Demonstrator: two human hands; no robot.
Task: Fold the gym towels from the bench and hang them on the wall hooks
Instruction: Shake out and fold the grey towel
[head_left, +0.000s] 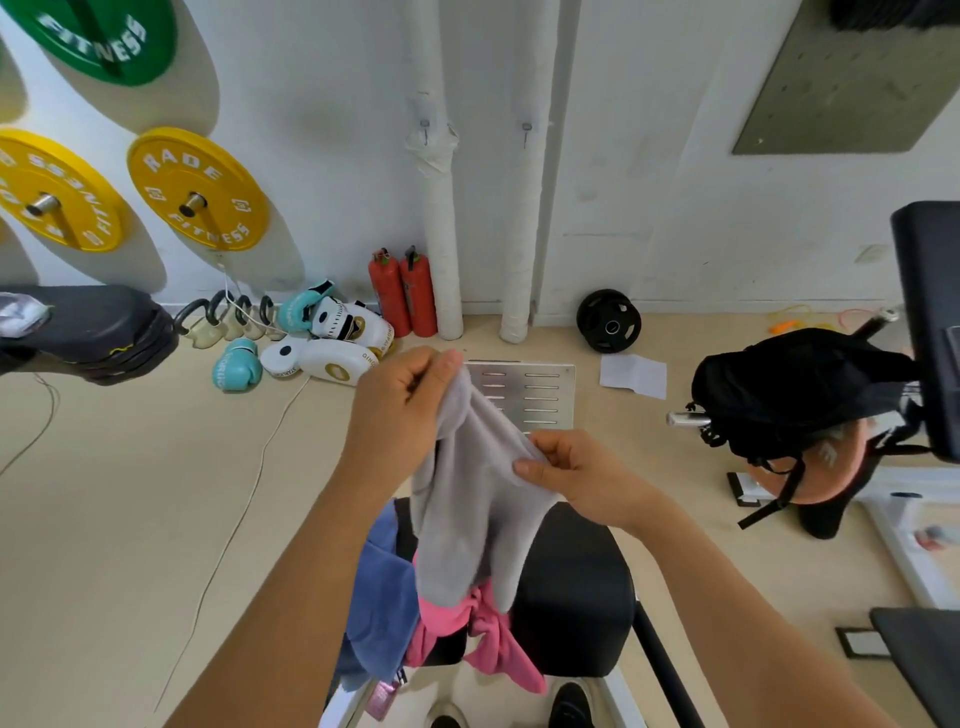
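Note:
A grey towel (470, 499) hangs in front of me, held up by both hands above the black bench (576, 587). My left hand (400, 405) pinches its top corner; my right hand (576, 475) grips its edge lower and to the right. On the bench below lie a blue towel (376, 608) at the left and a crumpled pink towel (483, 639) in the middle. Two small metal wall hooks (425, 127) (526, 130) are on the white wall ahead, both bare.
Two white wrapped pipes (441, 234) run down the wall by the hooks. Red fire extinguishers (402, 293), boxing gloves (311, 338) and kettlebells (218, 322) lie at the wall's foot. A black backpack (795, 395) sits on equipment at the right. Yellow weight plates (197, 189) hang at the left.

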